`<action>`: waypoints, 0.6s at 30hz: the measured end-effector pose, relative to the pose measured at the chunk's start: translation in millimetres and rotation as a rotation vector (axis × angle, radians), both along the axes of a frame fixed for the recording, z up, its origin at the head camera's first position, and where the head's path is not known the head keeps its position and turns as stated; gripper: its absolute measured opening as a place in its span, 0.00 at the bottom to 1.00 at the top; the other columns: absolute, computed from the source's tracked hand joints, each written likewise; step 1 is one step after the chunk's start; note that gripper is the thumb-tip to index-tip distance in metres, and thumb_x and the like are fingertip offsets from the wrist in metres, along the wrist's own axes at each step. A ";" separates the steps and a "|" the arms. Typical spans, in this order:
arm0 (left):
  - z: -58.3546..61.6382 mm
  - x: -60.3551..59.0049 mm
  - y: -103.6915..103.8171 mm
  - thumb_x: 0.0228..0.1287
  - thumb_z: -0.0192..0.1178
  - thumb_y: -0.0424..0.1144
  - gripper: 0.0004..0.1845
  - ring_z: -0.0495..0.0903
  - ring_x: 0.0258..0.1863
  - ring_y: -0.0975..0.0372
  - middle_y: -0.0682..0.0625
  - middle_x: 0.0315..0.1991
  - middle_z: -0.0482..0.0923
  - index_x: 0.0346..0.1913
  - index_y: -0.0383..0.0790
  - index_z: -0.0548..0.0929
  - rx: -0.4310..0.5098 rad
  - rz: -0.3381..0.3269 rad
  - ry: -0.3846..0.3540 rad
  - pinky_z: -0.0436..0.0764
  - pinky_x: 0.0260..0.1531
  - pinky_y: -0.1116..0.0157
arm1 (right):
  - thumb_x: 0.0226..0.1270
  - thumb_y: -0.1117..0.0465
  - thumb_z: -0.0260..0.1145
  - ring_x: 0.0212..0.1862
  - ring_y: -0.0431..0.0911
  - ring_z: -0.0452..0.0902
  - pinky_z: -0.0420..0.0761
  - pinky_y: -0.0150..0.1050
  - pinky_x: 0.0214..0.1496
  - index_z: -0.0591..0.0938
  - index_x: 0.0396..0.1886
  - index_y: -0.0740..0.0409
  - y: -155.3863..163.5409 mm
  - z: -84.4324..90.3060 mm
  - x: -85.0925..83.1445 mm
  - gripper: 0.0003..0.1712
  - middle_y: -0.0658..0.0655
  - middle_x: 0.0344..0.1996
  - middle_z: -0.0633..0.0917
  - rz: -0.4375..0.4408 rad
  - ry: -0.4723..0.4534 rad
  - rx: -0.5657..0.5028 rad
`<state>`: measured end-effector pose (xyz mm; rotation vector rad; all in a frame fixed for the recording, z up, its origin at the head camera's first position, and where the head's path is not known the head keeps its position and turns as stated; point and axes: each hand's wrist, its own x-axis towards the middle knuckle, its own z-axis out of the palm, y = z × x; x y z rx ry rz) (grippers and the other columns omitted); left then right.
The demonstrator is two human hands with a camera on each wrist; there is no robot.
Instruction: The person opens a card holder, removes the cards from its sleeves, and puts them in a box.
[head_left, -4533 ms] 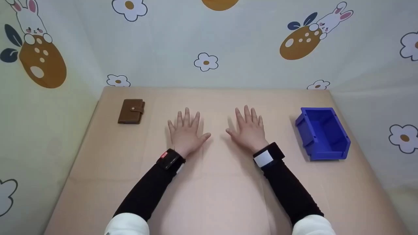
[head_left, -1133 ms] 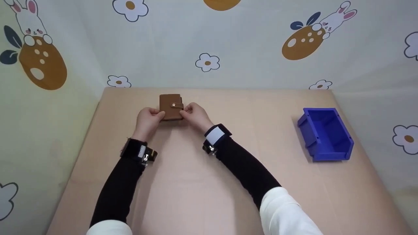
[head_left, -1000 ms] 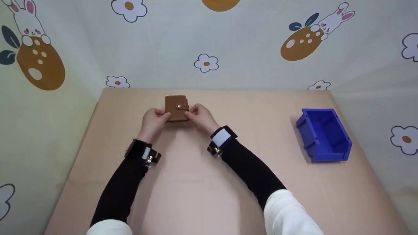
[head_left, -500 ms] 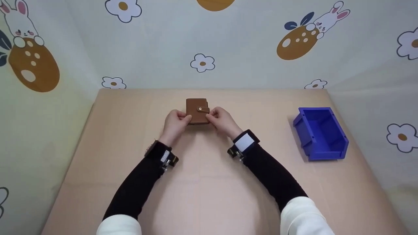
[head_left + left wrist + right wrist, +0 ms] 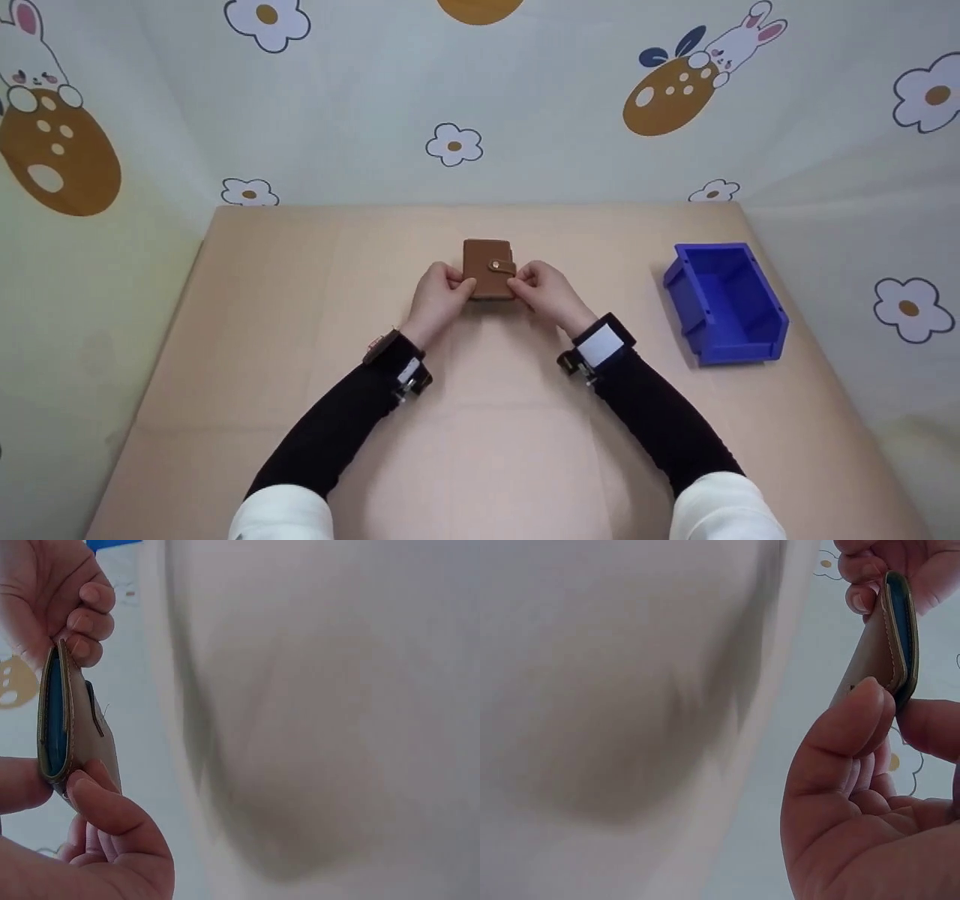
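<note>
Wallet's path: since half a second ago, the brown leather-look wallet [image 5: 478, 259] has come rightward over the pale tan counter [image 5: 300, 375] and slightly nearer the person, the left hand [image 5: 436, 298] and right hand [image 5: 553, 294] travelling with it. It is now between them, apparently lifted, its shadow below.

Left hand: pinching the wallet's lower left corner, thumb in front, finger behind. Such a small hold worries me a bit; if this side let go early, I'd expect the wallet to swing down from its other corner.

Wallet's near end: from the left wrist, the edge facing the person gapes, showing blue lining [image 5: 56, 712]. Tipped downward, anything loose might slide out, though I can't tell whether anything is inside.

Brown strap with round metal stud [image 5: 496, 265]: looks fastened over the wallet's right edge. Hands tugging apart could pop it.

Right hand: pinching the lower right corner, thumb just beside the strap. A careless roll of that thumb might catch the tab and undo it.

Black right sleeve [image 5: 667, 420]: angled in from the near side; an outward swing of the elbow could nudge what stands beyond it.

Deep blue plastic bin [image 5: 690, 311]: upright near the counter's right edge, well apart from the wallet. Its raised walls could snag knuckles passing low.
</note>
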<state>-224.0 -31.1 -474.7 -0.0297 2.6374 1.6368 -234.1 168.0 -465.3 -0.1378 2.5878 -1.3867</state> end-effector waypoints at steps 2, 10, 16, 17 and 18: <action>-2.0 3.9 4.2 0.66 0.62 0.36 0.11 0.78 0.37 0.54 0.43 0.37 0.78 0.42 0.31 0.75 -0.003 -0.023 0.004 0.78 0.41 0.60 | 0.72 0.59 0.62 0.21 0.41 0.70 0.68 0.32 0.23 0.75 0.36 0.61 5.3 -1.0 4.2 0.09 0.53 0.22 0.78 0.010 -0.007 0.006; -4.8 17.6 12.4 0.66 0.64 0.40 0.12 0.78 0.34 0.56 0.46 0.34 0.79 0.41 0.34 0.76 -0.104 -0.105 0.004 0.77 0.38 0.60 | 0.72 0.62 0.62 0.19 0.45 0.75 0.76 0.36 0.22 0.74 0.36 0.63 22.0 -10.2 17.0 0.09 0.61 0.22 0.81 0.039 -0.066 -0.006; -7.6 19.2 12.7 0.66 0.64 0.41 0.12 0.77 0.34 0.56 0.47 0.33 0.79 0.39 0.35 0.77 -0.199 -0.142 -0.024 0.76 0.39 0.59 | 0.72 0.62 0.62 0.20 0.45 0.76 0.80 0.39 0.24 0.73 0.37 0.63 23.5 -15.6 20.9 0.08 0.58 0.22 0.80 0.048 -0.127 -0.023; -8.2 18.8 12.7 0.66 0.64 0.41 0.12 0.77 0.34 0.56 0.47 0.34 0.79 0.39 0.35 0.77 -0.210 -0.149 -0.029 0.76 0.39 0.59 | 0.72 0.62 0.62 0.21 0.44 0.76 0.80 0.38 0.24 0.73 0.36 0.63 23.2 -16.5 20.8 0.08 0.57 0.22 0.80 0.045 -0.133 -0.016; -8.5 18.5 12.8 0.66 0.64 0.41 0.11 0.77 0.34 0.56 0.47 0.33 0.79 0.39 0.35 0.78 -0.221 -0.155 -0.033 0.76 0.39 0.59 | 0.72 0.62 0.62 0.21 0.44 0.76 0.80 0.38 0.25 0.73 0.36 0.63 22.9 -17.5 20.6 0.08 0.56 0.22 0.80 0.041 -0.140 -0.008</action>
